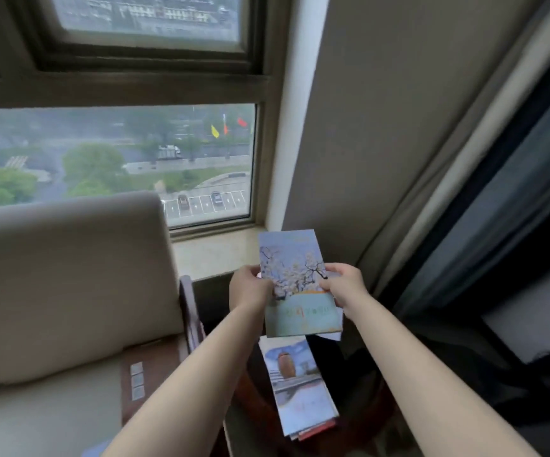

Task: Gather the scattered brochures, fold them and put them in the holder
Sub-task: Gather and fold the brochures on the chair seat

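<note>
I hold a folded brochure [295, 258] with a blossom-tree picture and a teal lower panel upright in front of me. My left hand [250, 288] pinches its left edge and my right hand [346, 286] grips its right edge. Below it a small stack of brochures [300, 387], the top one showing a brown jar, lies on a dark round side table [254, 404]. No holder is visible.
A beige armchair [69, 285] stands at the left with a brown folder [148, 374] on its seat. Behind are the window sill [214, 255] and the window. Curtains [448, 192] hang at the right.
</note>
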### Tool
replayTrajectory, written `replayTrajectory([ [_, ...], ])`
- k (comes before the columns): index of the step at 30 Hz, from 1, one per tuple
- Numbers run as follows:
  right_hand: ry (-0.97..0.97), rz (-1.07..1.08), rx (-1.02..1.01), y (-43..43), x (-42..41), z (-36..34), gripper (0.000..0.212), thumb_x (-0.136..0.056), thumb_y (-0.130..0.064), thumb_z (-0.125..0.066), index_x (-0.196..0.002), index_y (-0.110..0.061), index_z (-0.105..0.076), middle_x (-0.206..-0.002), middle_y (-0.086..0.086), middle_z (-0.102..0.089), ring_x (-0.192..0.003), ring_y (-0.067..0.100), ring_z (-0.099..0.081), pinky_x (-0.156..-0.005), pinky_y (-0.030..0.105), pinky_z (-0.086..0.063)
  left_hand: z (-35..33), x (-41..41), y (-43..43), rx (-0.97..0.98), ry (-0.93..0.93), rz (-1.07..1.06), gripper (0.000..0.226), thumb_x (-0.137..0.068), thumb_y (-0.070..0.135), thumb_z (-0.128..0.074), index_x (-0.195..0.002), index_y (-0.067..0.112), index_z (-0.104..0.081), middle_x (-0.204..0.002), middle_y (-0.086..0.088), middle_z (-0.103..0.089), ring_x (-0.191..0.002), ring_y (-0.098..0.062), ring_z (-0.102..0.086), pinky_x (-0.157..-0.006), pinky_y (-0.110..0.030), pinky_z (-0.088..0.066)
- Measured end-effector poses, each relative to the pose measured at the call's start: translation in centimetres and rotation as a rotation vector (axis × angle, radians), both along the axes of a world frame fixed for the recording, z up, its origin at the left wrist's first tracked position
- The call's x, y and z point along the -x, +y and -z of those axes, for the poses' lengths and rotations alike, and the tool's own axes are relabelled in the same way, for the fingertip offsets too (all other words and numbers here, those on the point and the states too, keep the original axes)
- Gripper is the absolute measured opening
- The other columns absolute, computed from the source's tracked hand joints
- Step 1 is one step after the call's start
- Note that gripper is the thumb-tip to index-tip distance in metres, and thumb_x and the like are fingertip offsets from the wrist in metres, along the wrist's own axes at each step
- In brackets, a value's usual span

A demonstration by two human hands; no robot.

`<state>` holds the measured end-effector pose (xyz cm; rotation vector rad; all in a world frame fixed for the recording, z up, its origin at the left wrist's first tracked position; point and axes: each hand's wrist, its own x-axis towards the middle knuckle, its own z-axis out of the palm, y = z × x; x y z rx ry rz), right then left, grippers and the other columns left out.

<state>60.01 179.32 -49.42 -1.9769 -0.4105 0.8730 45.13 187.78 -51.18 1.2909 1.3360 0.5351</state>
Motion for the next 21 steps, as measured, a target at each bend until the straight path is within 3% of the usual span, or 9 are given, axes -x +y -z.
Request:
replayTrajectory([
  [3,-0.033,0.007,0.106,-2.2,-2.5,6.1,0.043,-0.083,0.008,-0.062,-0.124,-0.005,-0.062,-0.108,0.019,-0.066,-0.089,0.027,-0.065,-0.070,0.038,-0.053,5.1,-2.1,-2.7,0.071,0.093,0.036,0.025,-0.067,0.005,-0.053,-0.085,0.006,-0.070,-0.082,-0.015,-0.071,-0.077,-0.030,-0.068,-0.048,-0.023,-0.033],
  [5,-0.062,-0.008,0.172,-3.3,-3.1,10.3,0.043,-0.082,0.008,-0.063,-0.124,-0.003,-0.063,-0.113,0.017,-0.065,-0.096,0.024,-0.062,-0.074,0.035,-0.050,9.0,-2.9,-4.3,0.123,0.148,0.047,0.015,-0.069,0.005,-0.050,-0.075,0.008,-0.064,-0.074,-0.017,-0.063,-0.061,-0.031,-0.057,-0.055,-0.026,-0.032],
  [7,-0.084,-0.055,0.243,-4.3,-3.0,14.6,0.043,-0.085,0.006,-0.060,-0.126,-0.003,-0.062,-0.117,0.014,-0.064,-0.106,0.027,-0.062,-0.079,0.034,-0.048,12.7,-3.2,-5.7,0.194,0.198,0.035,0.019,-0.074,0.005,-0.048,-0.083,0.005,-0.065,-0.077,-0.023,-0.059,-0.057,-0.031,-0.050,-0.057,-0.028,-0.030],
  [8,-0.103,-0.087,0.275,-4.8,-2.7,16.6,0.041,-0.086,0.004,-0.059,-0.126,-0.004,-0.063,-0.114,0.013,-0.066,-0.104,0.028,-0.063,-0.079,0.035,-0.048,14.6,-3.1,-6.2,0.221,0.225,0.026,0.028,-0.077,0.006,-0.048,-0.098,0.002,-0.066,-0.082,-0.024,-0.061,-0.058,-0.029,-0.052,-0.055,-0.025,-0.029],
  [10,-0.158,-0.142,0.328,-5.6,-1.9,20.2,0.035,-0.088,0.000,-0.059,-0.122,-0.009,-0.067,-0.083,0.005,-0.066,-0.075,0.022,-0.062,-0.064,0.029,-0.046,17.8,-2.7,-7.4,0.261,0.291,0.019,0.045,-0.083,0.008,-0.047,-0.126,0.005,-0.057,-0.107,-0.017,-0.066,-0.063,-0.021,-0.052,-0.049,-0.024,-0.028],
  [12,-0.197,-0.159,0.356,-6.4,-0.8,23.0,0.031,-0.090,-0.004,-0.058,-0.117,-0.015,-0.069,-0.063,-0.003,-0.056,-0.056,0.015,-0.050,-0.050,0.024,-0.036,20.1,-2.2,-8.4,0.278,0.354,0.027,0.047,-0.085,0.010,-0.046,-0.133,0.009,-0.050,-0.125,-0.013,-0.060,-0.078,-0.023,-0.056,-0.052,-0.025,-0.035],
  [15,-0.285,-0.181,0.375,-7.3,0.7,25.4,0.032,-0.090,-0.006,-0.059,-0.118,-0.019,-0.069,-0.076,-0.001,-0.056,-0.067,0.015,-0.050,-0.049,0.022,-0.035,21.7,-1.8,-9.8,0.268,0.458,0.099,0.020,-0.081,0.011,-0.047,-0.098,0.004,-0.054,-0.117,-0.018,-0.058,-0.084,-0.030,-0.058,-0.057,-0.029,-0.037],
  [16,-0.307,-0.177,0.379,-7.5,0.8,25.8,0.032,-0.090,-0.007,-0.059,-0.117,-0.019,-0.069,-0.080,0.000,-0.057,-0.069,0.015,-0.051,-0.052,0.024,-0.036,22.0,-1.7,-10.2,0.262,0.483,0.132,0.018,-0.080,0.012,-0.048,-0.095,0.003,-0.052,-0.115,-0.018,-0.057,-0.086,-0.031,-0.058,-0.059,-0.029,-0.038],
  [21,-0.376,-0.337,0.494,-8.0,1.0,25.7,0.032,-0.093,-0.014,-0.053,-0.123,-0.022,-0.061,-0.111,0.007,-0.058,-0.083,0.020,-0.056,-0.066,0.027,-0.042,21.7,-1.5,-11.2,0.194,0.548,0.305,0.034,-0.079,0.018,-0.050,-0.112,0.014,-0.052,-0.114,-0.010,-0.048,-0.094,-0.022,-0.050,-0.072,-0.031,-0.048],
])
